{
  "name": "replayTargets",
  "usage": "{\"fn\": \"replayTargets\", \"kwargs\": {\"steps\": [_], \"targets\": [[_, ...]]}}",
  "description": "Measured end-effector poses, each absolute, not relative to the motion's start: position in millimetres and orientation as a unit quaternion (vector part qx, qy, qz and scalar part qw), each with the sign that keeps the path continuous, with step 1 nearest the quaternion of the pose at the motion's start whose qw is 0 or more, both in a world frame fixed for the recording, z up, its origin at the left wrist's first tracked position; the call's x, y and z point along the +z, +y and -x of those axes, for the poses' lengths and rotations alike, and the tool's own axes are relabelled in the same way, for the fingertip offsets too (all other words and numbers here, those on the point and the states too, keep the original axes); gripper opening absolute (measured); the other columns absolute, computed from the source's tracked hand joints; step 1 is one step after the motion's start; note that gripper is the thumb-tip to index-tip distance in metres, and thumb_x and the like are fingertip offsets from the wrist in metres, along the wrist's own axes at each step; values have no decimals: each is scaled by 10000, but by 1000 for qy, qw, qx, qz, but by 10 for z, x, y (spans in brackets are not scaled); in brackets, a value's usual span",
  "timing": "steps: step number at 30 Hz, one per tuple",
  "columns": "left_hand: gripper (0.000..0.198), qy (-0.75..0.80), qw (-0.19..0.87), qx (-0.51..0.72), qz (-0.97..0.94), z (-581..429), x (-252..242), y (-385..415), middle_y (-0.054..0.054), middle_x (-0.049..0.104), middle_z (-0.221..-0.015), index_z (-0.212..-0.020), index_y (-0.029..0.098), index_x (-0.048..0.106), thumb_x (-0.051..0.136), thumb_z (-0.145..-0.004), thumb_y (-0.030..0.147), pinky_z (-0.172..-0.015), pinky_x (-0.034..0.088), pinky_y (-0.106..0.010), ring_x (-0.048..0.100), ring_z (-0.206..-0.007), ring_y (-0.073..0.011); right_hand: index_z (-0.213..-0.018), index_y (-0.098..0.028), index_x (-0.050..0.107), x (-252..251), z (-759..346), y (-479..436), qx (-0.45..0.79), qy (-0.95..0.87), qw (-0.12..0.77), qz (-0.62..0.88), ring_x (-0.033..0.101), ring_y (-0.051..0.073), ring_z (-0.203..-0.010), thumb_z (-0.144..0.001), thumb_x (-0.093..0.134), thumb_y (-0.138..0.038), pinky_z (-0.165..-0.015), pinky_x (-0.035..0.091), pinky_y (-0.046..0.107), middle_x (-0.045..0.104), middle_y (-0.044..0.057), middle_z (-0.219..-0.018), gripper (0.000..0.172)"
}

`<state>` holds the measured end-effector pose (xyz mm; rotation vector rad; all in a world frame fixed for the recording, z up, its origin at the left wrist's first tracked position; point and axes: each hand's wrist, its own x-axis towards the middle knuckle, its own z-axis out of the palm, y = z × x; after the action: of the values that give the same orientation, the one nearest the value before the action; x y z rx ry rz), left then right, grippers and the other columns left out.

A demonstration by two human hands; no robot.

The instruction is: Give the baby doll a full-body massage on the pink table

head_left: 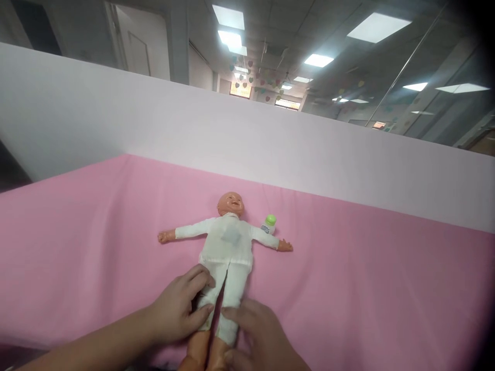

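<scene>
Pink cloth (pixel 367 278) covers the wide, flat surface and runs back to a plain white partition (pixel 116 118). Above the partition the ceiling shows bright square lights (pixel 377 27), small hearts (pixel 251 77) hanging far back, and a pale door (pixel 137 49) at the upper left.

A doll (pixel 230 242) lies on its back near the middle of the cloth. Its bald head points away from the person and its legs point toward them. It wears a white top and white trousers, with a faint grey patch on the chest. Both arms are spread straight out to the sides, and the bare hands rest on the cloth. A small bottle (pixel 269 224) with a green cap stands just beside the arm on the right of the view, close to the shoulder. Whether it touches the sleeve cannot be told.

The left hand (pixel 178 309) comes in from the lower left and closes on the doll's trouser leg on that side. Its fingers (pixel 199 274) curl over the thigh and the thumb presses in lower down, so the leg is pinched between them. The right hand (pixel 263 337) comes up from the bottom edge and holds the other leg near the cuff. Its thumb lies across the white cloth of the trouser and a finger is tucked in below, by the bare foot. The rest of its fingers are cut off by the edge of the view. The two hands sit close together with the doll's legs between them. The bare feet reach the bottom of the view.
</scene>
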<state>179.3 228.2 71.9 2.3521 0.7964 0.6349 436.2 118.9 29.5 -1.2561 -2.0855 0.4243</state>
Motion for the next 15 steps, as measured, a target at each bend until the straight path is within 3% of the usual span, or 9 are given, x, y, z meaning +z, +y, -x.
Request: {"fn": "replayTargets", "kwargs": {"steps": [3,6,9,10,13,15], "targets": [[99,308,274,242,-878,-1756,774,2282,-37,563,-988,-1014,222,573,539,-941,280,-730,437,-315,559,-826,-184,-1452,-383,512,312,-4441,1143,185,-785,324,495,609,293,-1215,-808,771,-444,-1046,498,407,611,50,-1382,697],[132,350,234,285,-861,-1779,909,2482,-27,577,-908,-959,217,600,517,-978,319,-716,427,-311,557,-795,-181,-1469,-325,496,543,-4532,1303,217,-761,333,514,659,267,-1066,-850,722,-416,-951,538,402,674,68,-1247,665],[213,374,207,351,-833,-1947,1086,2904,-32,593,-912,-921,210,603,500,-998,379,-737,434,-317,564,-818,-191,-1364,-275,585,878,-4566,1810,231,-736,363,523,655,208,-843,-920,628,-387,-819,549,360,700,45,-983,459],[247,371,205,380,-823,-2039,1139,3087,-39,601,-938,-939,211,613,479,-1009,407,-775,444,-325,573,-862,-199,-1302,-265,624,974,-4560,2055,211,-726,384,531,646,209,-845,-917,628,-390,-821,541,364,694,48,-972,405],[343,384,218,460,-770,-2399,1245,3699,-73,632,-1129,-1106,226,650,458,-1009,493,-960,437,-372,574,-1089,-243,-1184,-255,674,1139,-4516,2928,143,-658,473,568,583,275,-1136,-845,696,-429,-1025,458,445,665,82,-1179,382],[415,418,269,502,-708,-2665,1255,4087,-101,610,-1277,-1216,238,658,465,-995,532,-1088,371,-417,515,-1257,-277,-1162,-248,672,1130,-4473,3514,222,-574,544,570,545,291,-1225,-777,754,-472,-1090,407,464,650,83,-1233,452]]}}
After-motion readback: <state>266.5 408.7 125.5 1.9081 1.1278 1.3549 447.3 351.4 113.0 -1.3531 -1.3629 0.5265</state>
